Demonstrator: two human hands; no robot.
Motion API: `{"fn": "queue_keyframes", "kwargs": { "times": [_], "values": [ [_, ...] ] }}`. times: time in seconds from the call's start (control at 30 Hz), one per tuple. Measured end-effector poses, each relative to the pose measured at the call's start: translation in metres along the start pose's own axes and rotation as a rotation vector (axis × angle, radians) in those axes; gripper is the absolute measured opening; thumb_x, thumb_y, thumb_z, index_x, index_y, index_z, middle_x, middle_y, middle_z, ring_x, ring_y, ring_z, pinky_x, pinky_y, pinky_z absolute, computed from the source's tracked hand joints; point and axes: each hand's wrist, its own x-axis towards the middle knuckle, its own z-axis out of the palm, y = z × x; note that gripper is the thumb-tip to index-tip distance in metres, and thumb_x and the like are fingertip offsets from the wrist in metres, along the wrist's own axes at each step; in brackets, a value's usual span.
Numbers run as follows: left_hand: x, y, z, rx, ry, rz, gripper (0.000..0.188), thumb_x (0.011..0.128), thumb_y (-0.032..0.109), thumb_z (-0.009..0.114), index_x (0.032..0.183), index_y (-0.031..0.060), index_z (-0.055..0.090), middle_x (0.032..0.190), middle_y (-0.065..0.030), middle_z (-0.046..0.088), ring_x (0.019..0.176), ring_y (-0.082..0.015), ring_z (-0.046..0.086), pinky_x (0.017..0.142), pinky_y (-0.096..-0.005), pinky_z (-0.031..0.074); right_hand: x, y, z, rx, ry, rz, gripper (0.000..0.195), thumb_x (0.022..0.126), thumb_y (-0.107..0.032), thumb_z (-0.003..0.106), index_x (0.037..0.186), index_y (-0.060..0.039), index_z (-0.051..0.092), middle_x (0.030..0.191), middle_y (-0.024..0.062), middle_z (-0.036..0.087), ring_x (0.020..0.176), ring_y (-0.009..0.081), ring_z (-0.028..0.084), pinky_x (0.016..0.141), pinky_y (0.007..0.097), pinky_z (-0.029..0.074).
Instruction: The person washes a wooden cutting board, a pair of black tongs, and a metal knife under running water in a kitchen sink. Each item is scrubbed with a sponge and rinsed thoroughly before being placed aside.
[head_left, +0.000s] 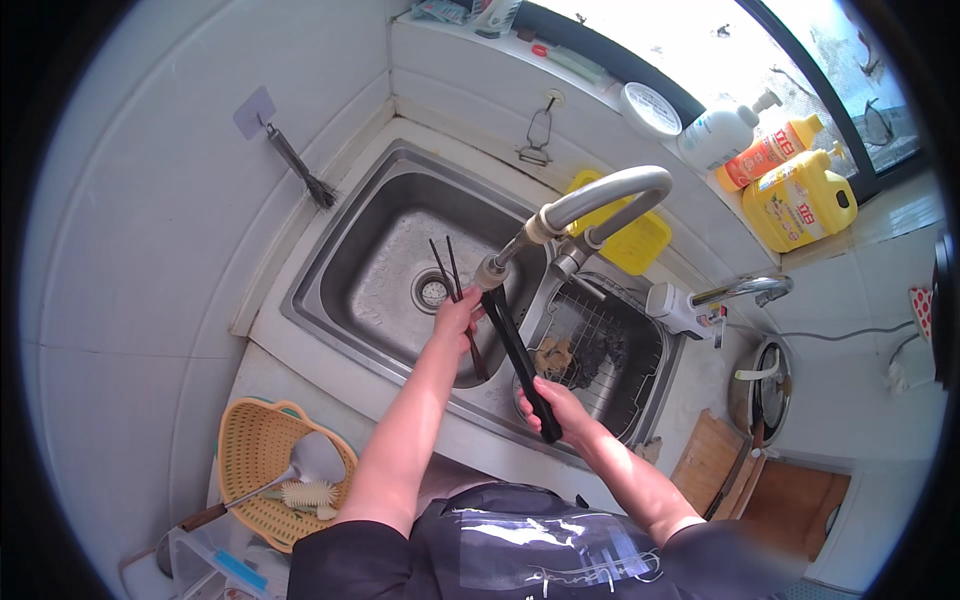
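Over the left sink basin (382, 262), my left hand (457, 319) holds a pair of dark chopsticks (475, 355), whose upper ends spread apart above the drain strainer. My right hand (555, 409) grips the lower part of a long black tool handle (514, 341); its upper end lies beneath the faucet's spray head (492, 271), and what it belongs to cannot be told. My left fingers are close to that upper end. In the right basin, a wire rack (600, 390) holds a brown scrubber (553, 355) and dark steel wool (600, 356).
A curved faucet (622, 180) arches over the basins. Left of me stands a yellow basket (247, 450) with a metal spatula (315, 457) and a brush (307, 493). Detergent bottles (795, 202) line the windowsill. A small tap (739, 289), a pot (750, 382) and cutting boards (705, 457) are at right.
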Motion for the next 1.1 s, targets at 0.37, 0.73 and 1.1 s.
{"fn": "queue_keyframes", "kwargs": {
  "times": [0.37,0.73,1.1],
  "values": [
    [0.026,0.008,-0.007,0.141,-0.012,0.152,0.013,0.077,0.019,0.056,0.088,0.0111,0.054,0.066,0.0021,0.053,0.046,-0.0050,0.042,0.032,-0.0150,0.023,0.035,-0.018,0.016,-0.324,0.113,-0.064,0.028,0.087,-0.030,0.038,0.078,-0.0046,0.046,0.059,0.0034,0.048,0.041,0.0109,0.044,0.037,0.0225,0.035],
    [0.007,0.020,0.000,0.130,-0.023,0.206,0.012,0.078,0.019,0.056,0.081,0.0065,0.056,0.066,-0.0017,0.058,0.044,-0.0044,0.045,0.033,-0.0176,0.022,0.073,-0.025,0.019,-0.514,0.135,-0.080,0.027,0.086,-0.030,0.040,0.079,-0.0046,0.047,0.060,0.0045,0.049,0.042,0.0123,0.045,0.036,0.0237,0.035],
    [-0.007,0.052,0.020,0.301,-0.011,0.339,0.011,0.076,0.014,0.059,0.078,0.0036,0.057,0.060,-0.0013,0.053,0.042,-0.0070,0.042,0.033,-0.0207,0.025,0.144,-0.068,0.046,-0.402,0.139,-0.199,0.033,0.087,-0.035,0.037,0.085,-0.0043,0.049,0.061,0.0035,0.050,0.046,0.0125,0.046,0.043,0.0240,0.040]
  ]
}}
